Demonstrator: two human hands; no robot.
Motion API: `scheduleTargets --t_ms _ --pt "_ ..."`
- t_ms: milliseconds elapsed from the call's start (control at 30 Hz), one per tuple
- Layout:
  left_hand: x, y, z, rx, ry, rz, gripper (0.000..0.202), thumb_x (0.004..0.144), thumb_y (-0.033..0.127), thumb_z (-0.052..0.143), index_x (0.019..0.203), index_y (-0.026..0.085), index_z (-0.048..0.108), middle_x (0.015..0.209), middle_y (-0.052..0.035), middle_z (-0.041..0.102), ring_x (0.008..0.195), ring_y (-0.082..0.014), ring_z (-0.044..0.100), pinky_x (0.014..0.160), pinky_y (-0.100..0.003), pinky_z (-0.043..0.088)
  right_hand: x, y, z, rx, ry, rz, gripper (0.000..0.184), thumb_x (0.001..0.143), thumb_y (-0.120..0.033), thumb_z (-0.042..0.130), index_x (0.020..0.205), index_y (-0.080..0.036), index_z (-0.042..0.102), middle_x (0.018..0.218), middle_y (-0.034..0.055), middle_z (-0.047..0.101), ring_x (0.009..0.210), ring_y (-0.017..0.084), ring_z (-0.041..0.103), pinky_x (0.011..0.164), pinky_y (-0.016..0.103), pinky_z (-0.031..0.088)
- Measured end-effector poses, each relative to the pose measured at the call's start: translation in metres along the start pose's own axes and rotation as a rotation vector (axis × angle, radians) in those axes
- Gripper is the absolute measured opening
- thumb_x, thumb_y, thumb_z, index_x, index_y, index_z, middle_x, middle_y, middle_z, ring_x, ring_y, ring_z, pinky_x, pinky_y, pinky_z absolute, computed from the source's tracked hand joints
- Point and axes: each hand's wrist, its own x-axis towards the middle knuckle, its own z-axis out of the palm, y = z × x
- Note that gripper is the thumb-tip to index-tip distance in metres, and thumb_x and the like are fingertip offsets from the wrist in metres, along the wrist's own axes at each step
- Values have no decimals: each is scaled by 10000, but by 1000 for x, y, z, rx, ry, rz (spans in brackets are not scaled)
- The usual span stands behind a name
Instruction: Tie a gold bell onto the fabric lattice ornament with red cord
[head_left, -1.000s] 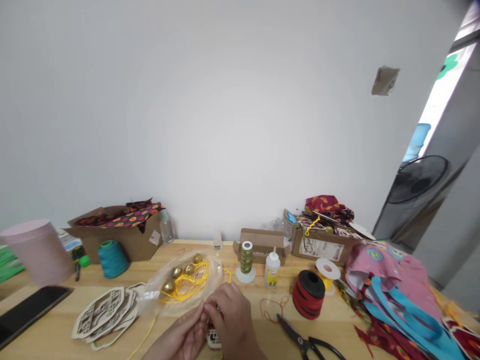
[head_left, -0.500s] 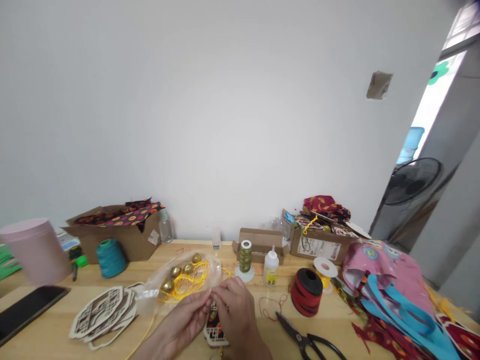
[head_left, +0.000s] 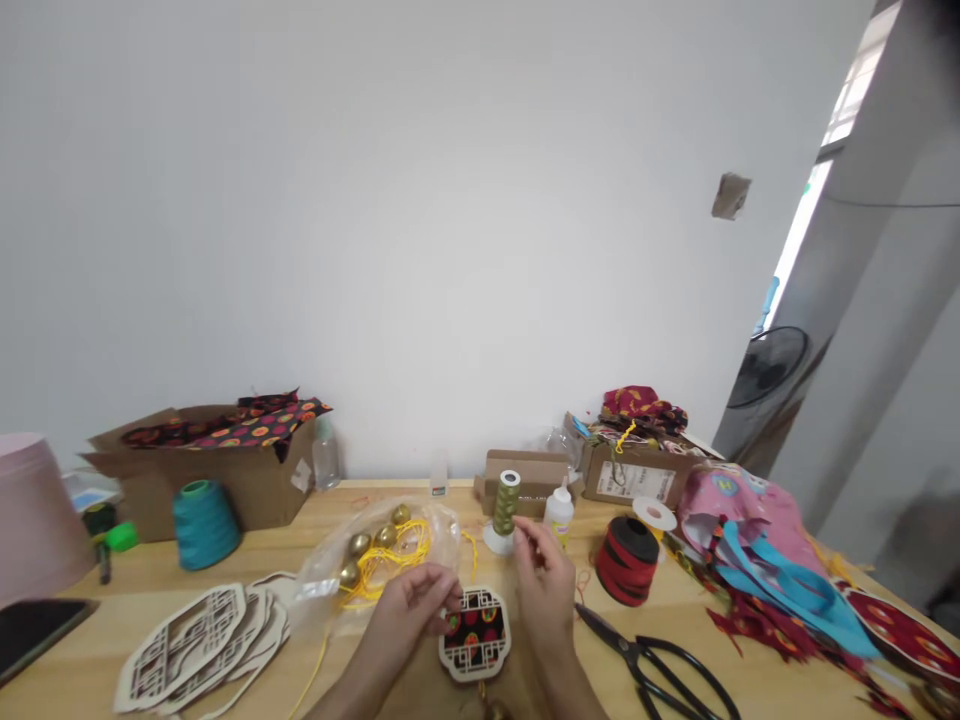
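Note:
A small pale lattice ornament [head_left: 448, 660] backed with dark, colourful patterned fabric lies between my hands, and part of a brass bell [head_left: 495, 710] shows below it. My left hand [head_left: 412, 615] is at its upper left edge, fingers curled and tips together; anything in them is too small to make out. On the other side, my right hand [head_left: 545, 580] is raised with thumb and fingertips drawn together in front of the green thread spool [head_left: 507, 503]. Whatever it pinches, if anything, does not show. A short yellow cord [head_left: 472, 555] extends above the ornament.
Black-handled scissors [head_left: 637, 650] and a red-and-black cord roll [head_left: 627, 562] lie at right. Left are stacked lattice frames [head_left: 180, 640] and a plastic bag [head_left: 446, 525] of bells. Behind stand a glue bottle [head_left: 559, 512], a teal thread cone [head_left: 204, 525] and a fabric-filled box [head_left: 217, 490].
My hands, together over the ornament before, have moved apart, the right one up and to the right. The ornament now shows almost whole. The camera view has shifted slightly.

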Motion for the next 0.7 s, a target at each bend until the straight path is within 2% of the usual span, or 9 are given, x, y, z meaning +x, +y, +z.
scheduleTargets --t_ms 100,200,300,400,500,567,633,700 --pt "-2 -1 2 8 28 33 231 582 356 685 624 136 626 575 -9 626 595 -143 571 508 -213 455 3 -3 -5 10 74 67 203 798 -281 463 877 -158 603 857 83 632 755 181 571 616 265 455" --pt "1 0 1 -8 49 41 220 546 328 705 637 144 624 593 -2 634 612 -151 580 528 -226 469 9 -1 -21 -25 135 122 289 797 -334 440 934 -132 595 921 106 633 819 202 573 668 295 458" --pt "8 -2 -4 -22 63 42 215 511 289 724 640 148 624 595 9 634 602 -147 581 547 -236 478 13 4 -56 -92 108 149 326 778 -365 446 924 -128 616 866 100 648 749 195 585 635 296 462" --pt "14 -5 -9 -33 71 37 213 499 264 730 640 149 619 570 23 624 561 -132 572 543 -231 475 12 6 -98 -193 -30 155 217 657 -353 599 726 -165 683 678 55 648 598 175 568 521 259 448" --pt "18 -9 -11 -42 61 38 211 536 300 712 637 136 623 539 18 613 530 -126 557 527 -226 465 0 8 -132 -304 -105 171 171 629 -335 625 698 -192 692 609 43 632 494 160 529 400 238 397" --pt "19 -10 -11 -47 53 55 229 573 346 685 624 132 620 538 13 605 528 -125 546 525 -224 460 -14 13 -146 -398 -137 165 175 664 -334 596 740 -203 684 616 48 628 527 178 549 438 262 432" --pt "19 -9 -11 -49 56 85 253 605 386 653 600 139 597 546 16 589 526 -122 531 518 -222 455 -30 22 -157 -581 -166 104 189 689 -343 575 784 -210 670 729 74 651 687 220 589 598 318 486" --pt "18 -8 -11 -43 73 121 282 650 421 602 586 151 559 560 19 569 529 -118 516 506 -219 449 -47 33 -166 -728 -197 57 233 700 -349 570 869 -212 654 871 97 652 838 250 578 743 377 474"
